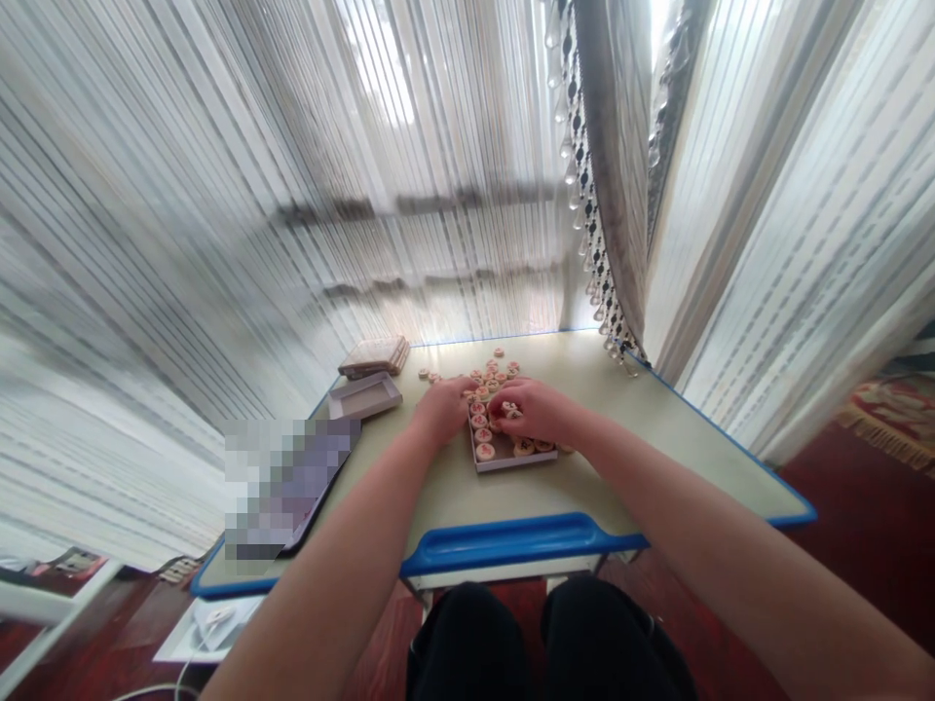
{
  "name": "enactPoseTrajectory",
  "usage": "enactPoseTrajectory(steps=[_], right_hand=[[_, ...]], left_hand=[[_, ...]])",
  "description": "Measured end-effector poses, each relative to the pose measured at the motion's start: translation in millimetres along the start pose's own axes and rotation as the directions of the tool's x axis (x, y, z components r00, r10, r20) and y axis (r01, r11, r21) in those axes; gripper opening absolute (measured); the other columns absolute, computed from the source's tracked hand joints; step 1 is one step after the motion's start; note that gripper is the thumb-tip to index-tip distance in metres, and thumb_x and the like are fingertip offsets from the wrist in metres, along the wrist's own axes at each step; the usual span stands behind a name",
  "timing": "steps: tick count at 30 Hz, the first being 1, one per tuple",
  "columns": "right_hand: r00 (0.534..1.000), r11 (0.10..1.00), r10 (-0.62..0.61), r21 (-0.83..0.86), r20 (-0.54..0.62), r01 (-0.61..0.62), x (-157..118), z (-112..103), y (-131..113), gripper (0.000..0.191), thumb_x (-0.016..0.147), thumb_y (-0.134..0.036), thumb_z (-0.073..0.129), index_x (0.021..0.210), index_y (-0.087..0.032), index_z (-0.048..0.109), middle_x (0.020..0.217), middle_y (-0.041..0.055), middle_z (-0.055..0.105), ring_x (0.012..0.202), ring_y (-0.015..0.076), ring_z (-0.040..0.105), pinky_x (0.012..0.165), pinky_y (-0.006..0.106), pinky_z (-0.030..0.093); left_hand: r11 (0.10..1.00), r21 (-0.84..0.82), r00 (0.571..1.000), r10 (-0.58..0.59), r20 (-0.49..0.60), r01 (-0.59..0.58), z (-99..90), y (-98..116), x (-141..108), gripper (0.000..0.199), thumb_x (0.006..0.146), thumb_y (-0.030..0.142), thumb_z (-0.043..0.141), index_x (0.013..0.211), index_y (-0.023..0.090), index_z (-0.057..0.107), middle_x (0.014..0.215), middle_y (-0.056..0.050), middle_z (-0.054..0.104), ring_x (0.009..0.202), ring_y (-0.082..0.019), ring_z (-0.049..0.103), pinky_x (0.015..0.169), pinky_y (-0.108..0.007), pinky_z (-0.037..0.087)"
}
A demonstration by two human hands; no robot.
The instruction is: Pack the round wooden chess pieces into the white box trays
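A shallow open box (pixel 517 465) stands on the table, with round xiangqi pieces (pixel 483 435) marked in red lined up along its left side. Dark-marked pieces (pixel 524 447) lie at its near right. My right hand (pixel 539 409) is over the box, its fingers closed around pale xiangqi pieces (pixel 510 410); how many is unclear. At the box's far left corner is my left hand (pixel 442 407), fingers bent inward beside the pieces; what they grip is hidden. More loose pieces (pixel 492 370) lie behind the box.
Left of the hands lies an empty box lid (pixel 365 396), with a stack of flat boxes (pixel 375 355) behind it. A tablet-like device (pixel 299 497), blurred out, rests at the left edge. Sheer curtains (pixel 438 146) hang behind the table (pixel 643 458).
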State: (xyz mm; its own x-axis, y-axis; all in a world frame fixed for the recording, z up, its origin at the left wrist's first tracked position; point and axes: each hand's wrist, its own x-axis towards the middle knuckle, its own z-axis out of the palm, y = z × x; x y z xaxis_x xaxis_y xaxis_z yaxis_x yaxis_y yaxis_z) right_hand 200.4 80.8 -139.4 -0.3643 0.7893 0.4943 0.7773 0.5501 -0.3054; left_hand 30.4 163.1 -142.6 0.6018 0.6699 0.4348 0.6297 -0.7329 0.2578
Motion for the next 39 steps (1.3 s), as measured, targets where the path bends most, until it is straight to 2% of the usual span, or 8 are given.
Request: enactPoseTrajectory(steps=[6, 12, 17, 21, 26, 32, 39], right_hand=[[0.999, 0.999, 0.018, -0.033, 0.050, -0.016, 1.0, 1.6, -1.4, 0.014, 0.073, -0.022, 0.060, 0.084, -0.020, 0.069, 0.085, 0.0047, 0.066, 0.086, 0.0179, 0.057, 0.082, 0.030, 0.044], [0.998, 0.997, 0.033, -0.071, 0.057, -0.029, 2.2, 1.6, -0.5, 0.011, 0.073, -0.025, 0.062, 0.079, -0.020, 0.070, 0.091, 0.0057, 0.064, 0.092, 0.0200, 0.055, 0.089, 0.034, 0.042], [0.996, 0.995, 0.069, -0.070, 0.058, -0.065, 1.9, 3.2, 5.8, 0.015, 0.073, -0.031, 0.065, 0.083, -0.021, 0.072, 0.096, 0.0067, 0.060, 0.096, 0.0208, 0.054, 0.091, 0.034, 0.041], [0.995, 0.997, 0.069, -0.031, 0.075, -0.067, 1.6, 4.7, 8.8, 0.016, 0.074, -0.033, 0.065, 0.084, -0.022, 0.072, 0.094, 0.0062, 0.059, 0.095, 0.0199, 0.054, 0.090, 0.034, 0.041], [0.996, 0.996, 0.084, -0.019, 0.041, -0.083, 0.1, 2.9, 7.0, 0.019, 0.071, -0.031, 0.067, 0.087, -0.023, 0.073, 0.096, 0.0062, 0.058, 0.091, 0.0190, 0.054, 0.088, 0.033, 0.042], [0.994, 0.996, 0.085, -0.019, 0.075, -0.084, 1.0, 1.3, 4.6, 0.012, 0.071, -0.027, 0.066, 0.080, -0.022, 0.073, 0.090, 0.0054, 0.060, 0.089, 0.0183, 0.055, 0.086, 0.032, 0.043], [0.994, 0.996, 0.089, -0.029, 0.063, -0.087, -0.4, 1.0, 2.2, 0.012, 0.071, -0.028, 0.066, 0.079, -0.022, 0.072, 0.091, 0.0048, 0.060, 0.087, 0.0177, 0.055, 0.087, 0.031, 0.043]], left_hand=[[0.999, 0.046, 0.999, -0.027, 0.044, 0.025, -3.2, 5.1, -0.3, 0.039, 0.073, 0.008, 0.043, 0.100, 0.019, 0.068, 0.100, -0.004, 0.069, 0.093, -0.017, 0.062, 0.087, -0.027, 0.047], [0.998, 0.059, 1.000, -0.004, 0.031, 0.002, -1.9, 5.1, 0.4, 0.039, 0.073, 0.008, 0.042, 0.099, 0.019, 0.068, 0.098, -0.004, 0.070, 0.092, -0.016, 0.062, 0.087, -0.026, 0.046], [0.999, 0.033, 1.000, 0.009, 0.020, -0.010, -2.6, 6.0, -0.1, 0.039, 0.072, 0.007, 0.041, 0.097, 0.019, 0.069, 0.097, -0.004, 0.070, 0.091, -0.016, 0.062, 0.086, -0.025, 0.046], [1.000, 0.025, 1.000, 0.011, 0.021, -0.011, -3.1, 5.5, -1.1, 0.040, 0.071, 0.005, 0.040, 0.096, 0.017, 0.069, 0.096, -0.004, 0.070, 0.091, -0.016, 0.062, 0.087, -0.026, 0.046], [0.999, 0.041, 0.999, 0.034, 0.016, -0.035, -3.2, 5.3, -1.1, 0.038, 0.072, 0.007, 0.041, 0.096, 0.018, 0.069, 0.097, -0.005, 0.070, 0.091, -0.017, 0.062, 0.087, -0.027, 0.047], [0.998, 0.033, 0.999, 0.053, 0.013, -0.053, -3.7, 5.3, -2.1, 0.039, 0.071, 0.006, 0.041, 0.095, 0.018, 0.069, 0.094, -0.005, 0.069, 0.090, -0.017, 0.062, 0.086, -0.028, 0.047], [0.998, 0.050, 0.999, 0.037, 0.032, -0.039, -2.3, 6.3, -1.9, 0.038, 0.072, 0.007, 0.042, 0.096, 0.020, 0.069, 0.095, -0.004, 0.069, 0.090, -0.017, 0.061, 0.087, -0.028, 0.046]])
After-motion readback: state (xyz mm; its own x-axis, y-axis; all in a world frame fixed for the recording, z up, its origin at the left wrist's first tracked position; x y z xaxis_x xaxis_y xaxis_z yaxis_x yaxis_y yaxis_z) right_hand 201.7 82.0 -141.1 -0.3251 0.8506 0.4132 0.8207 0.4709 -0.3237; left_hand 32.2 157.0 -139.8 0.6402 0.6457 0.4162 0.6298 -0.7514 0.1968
